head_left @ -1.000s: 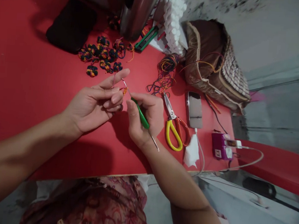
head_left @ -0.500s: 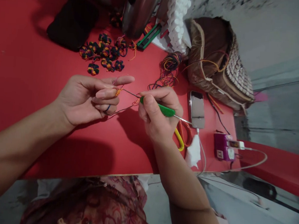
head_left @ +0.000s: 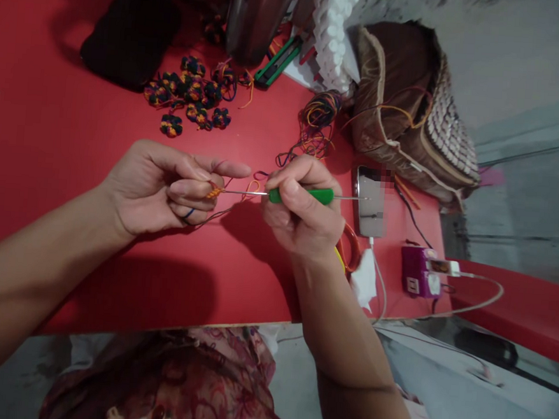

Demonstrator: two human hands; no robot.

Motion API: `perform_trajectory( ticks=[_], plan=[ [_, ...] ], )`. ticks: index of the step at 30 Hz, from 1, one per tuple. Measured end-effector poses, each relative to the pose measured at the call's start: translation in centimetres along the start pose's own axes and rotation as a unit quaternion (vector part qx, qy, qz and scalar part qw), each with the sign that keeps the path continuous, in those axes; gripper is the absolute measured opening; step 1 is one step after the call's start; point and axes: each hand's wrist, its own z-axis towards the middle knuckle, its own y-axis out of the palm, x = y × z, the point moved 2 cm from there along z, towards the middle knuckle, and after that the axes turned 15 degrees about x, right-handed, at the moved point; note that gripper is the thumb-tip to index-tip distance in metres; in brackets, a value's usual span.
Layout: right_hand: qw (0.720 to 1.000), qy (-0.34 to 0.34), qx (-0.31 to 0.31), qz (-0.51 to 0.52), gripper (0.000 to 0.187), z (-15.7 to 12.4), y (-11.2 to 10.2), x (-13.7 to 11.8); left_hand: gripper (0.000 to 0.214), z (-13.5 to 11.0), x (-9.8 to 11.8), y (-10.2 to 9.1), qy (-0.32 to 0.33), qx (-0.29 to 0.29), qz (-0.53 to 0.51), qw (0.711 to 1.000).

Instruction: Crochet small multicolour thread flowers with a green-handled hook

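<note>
My left hand [head_left: 169, 186] pinches a small orange crochet piece [head_left: 214, 192] between thumb and fingers, its index finger stretched out with yarn over it. A dark strand also runs round a lower finger and off to the right. In my right hand [head_left: 303, 205] is a crochet hook [head_left: 325, 197] with a green handle and a thin metal shaft at both ends. The hook's left tip meets the orange stitches. Behind the hands lie several crocheted flowers [head_left: 196, 92] in dark, orange and pink yarn. A loose tangle of multicoloured yarn [head_left: 321, 110] lies beyond my right hand.
A black pouch [head_left: 131, 33] lies at the back left of the red table [head_left: 149, 290]. A green box cutter [head_left: 277, 62] rests near a metal cylinder [head_left: 259, 20]. To the right are a brown bag [head_left: 397, 96], a phone [head_left: 370, 206], orange-handled scissors [head_left: 351, 246] and a purple adapter [head_left: 419, 271].
My right hand has turned the hook closer to level and shifted slightly right. The orange piece has tilted and moved a little down and left with my left fingers.
</note>
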Motion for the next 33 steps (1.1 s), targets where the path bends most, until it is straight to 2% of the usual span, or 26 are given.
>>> perform_trajectory(
  ticks=[4,7,11,17,22,24,28,33],
  plan=[
    [0.998,0.035,-0.014,0.043,0.036,0.0,1.0,0.2,0.029,0.3,-0.8,0.5,0.028,-0.004,0.02,0.999],
    [0.999,0.035,0.015,0.031,0.038,-0.1,1.4,0.6,0.026,0.5,-1.5,0.7,0.05,-0.012,0.022,0.998],
    [0.998,0.038,0.042,0.008,0.04,0.1,1.1,1.0,0.022,0.6,-1.7,0.6,0.065,-0.006,0.013,0.998],
    [0.997,0.061,0.041,0.004,0.039,0.6,0.8,1.2,0.005,0.7,-1.5,0.5,0.077,0.009,0.031,0.997],
    [0.997,0.073,0.036,-0.017,0.043,0.6,0.6,0.9,0.007,0.7,-1.7,0.7,0.104,0.053,0.095,0.989],
    [0.997,0.067,0.03,-0.024,0.044,0.6,0.6,0.7,0.006,0.8,-1.9,0.7,0.11,0.04,0.116,0.986],
    [0.996,0.078,0.022,-0.042,0.046,0.6,0.8,0.6,0.019,1.1,-2.2,0.4,0.112,0.028,0.138,0.984],
    [0.995,0.104,0.004,-0.003,0.053,0.7,1.0,1.0,0.026,1.0,-2.0,0.8,0.13,0.012,0.101,0.986]
  ],
)
